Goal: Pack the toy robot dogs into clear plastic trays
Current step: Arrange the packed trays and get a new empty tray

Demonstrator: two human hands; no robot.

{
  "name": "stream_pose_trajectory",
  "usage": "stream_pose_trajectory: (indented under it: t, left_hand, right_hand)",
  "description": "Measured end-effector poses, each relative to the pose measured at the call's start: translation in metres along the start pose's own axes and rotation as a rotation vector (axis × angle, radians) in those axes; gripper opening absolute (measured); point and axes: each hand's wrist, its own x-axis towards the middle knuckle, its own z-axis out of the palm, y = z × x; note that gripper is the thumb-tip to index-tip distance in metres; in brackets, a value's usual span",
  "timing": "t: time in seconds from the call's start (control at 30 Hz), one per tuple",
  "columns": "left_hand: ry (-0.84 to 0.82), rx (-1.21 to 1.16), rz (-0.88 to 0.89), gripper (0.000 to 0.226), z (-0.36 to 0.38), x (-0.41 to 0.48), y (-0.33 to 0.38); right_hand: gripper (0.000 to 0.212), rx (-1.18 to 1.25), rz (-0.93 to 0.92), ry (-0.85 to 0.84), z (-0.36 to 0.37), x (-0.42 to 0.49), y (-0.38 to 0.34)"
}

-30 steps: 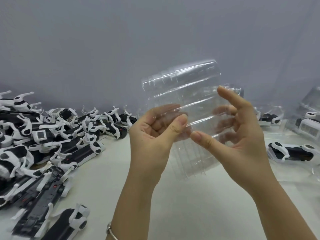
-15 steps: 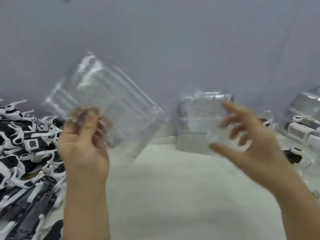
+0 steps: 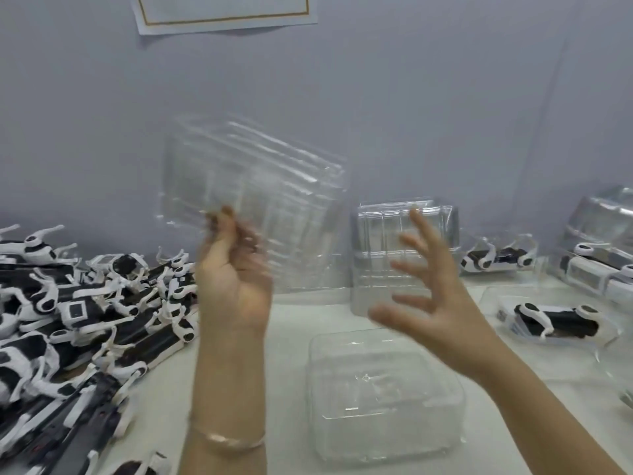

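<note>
Fingers (image 3: 227,221) of the left hand (image 3: 236,286) curl round the lower edge of a tilted stack of clear ribbed plastic trays (image 3: 260,186), raised above the white surface (image 3: 171,389). The right hand (image 3: 435,303) is spread wide and holds nothing, above a single clear plastic tray (image 3: 380,399) lying on the surface. At the left lies a heap of black-and-white toy robot dogs (image 3: 78,303); a packed dog (image 3: 558,323) lies at the right.

A white sheet (image 3: 222,12) with a thin gold border hangs on the grey-blue wall (image 3: 445,97) above the pale table (image 3: 291,337).
</note>
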Motion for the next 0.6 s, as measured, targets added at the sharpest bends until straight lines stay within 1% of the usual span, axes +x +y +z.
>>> stream_pose_trajectory:
  t: [0.07, 0.13, 0.17, 0.23, 0.27, 0.37, 0.43, 0.47, 0.5, 0.57, 0.6]
  left_hand:
    - [-0.015, -0.042, -0.093, 0.013, 0.02, 0.004, -0.029]
    - [-0.091, -0.043, -0.199, 0.013, 0.037, 0.011, -0.054]
    - [-0.144, 0.007, -0.246, 0.01, 0.044, 0.015, -0.064]
    - [-0.232, 0.25, -0.318, 0.003, 0.054, 0.025, -0.081]
    - [-0.264, 0.418, -0.359, 0.011, 0.057, 0.031, -0.087]
    - [-0.269, 0.942, -0.491, 0.033, 0.055, 0.052, -0.098]
    - [-0.239, 1.232, -0.529, 0.052, 0.04, 0.062, -0.098]
    - [-0.211, 1.323, -0.503, 0.059, 0.03, 0.065, -0.096]
    - [-0.167, 1.371, -0.443, 0.059, 0.018, 0.068, -0.091]
    - [-0.089, 1.384, -0.355, 0.048, -0.005, 0.069, -0.076]
    - [-0.045, 1.389, -0.327, 0.043, -0.015, 0.068, -0.067]
  right_hand:
    - [0.11, 0.097, -0.061, 0.156, 0.002, 0.027, -0.014]
    - [0.108, 0.112, -0.142, 0.281, 0.0, 0.057, -0.022]
    - [0.105, 0.103, -0.18, 0.352, -0.006, 0.071, -0.022]
    - [0.096, 0.068, -0.233, 0.441, -0.026, 0.095, -0.019]
    - [0.092, 0.043, -0.245, 0.444, -0.037, 0.105, -0.015]
    - [0.089, -0.074, -0.242, 0.373, -0.076, 0.13, 0.008]
    - [0.088, -0.164, -0.165, 0.303, -0.096, 0.143, 0.03]
    - [0.088, -0.177, -0.096, 0.257, -0.105, 0.146, 0.04]
    - [0.089, -0.174, 0.005, 0.201, -0.111, 0.148, 0.05]
    - [0.095, -0.166, 0.179, 0.086, -0.118, 0.148, 0.064]
    - [0.097, -0.188, 0.218, 0.047, -0.121, 0.149, 0.068]
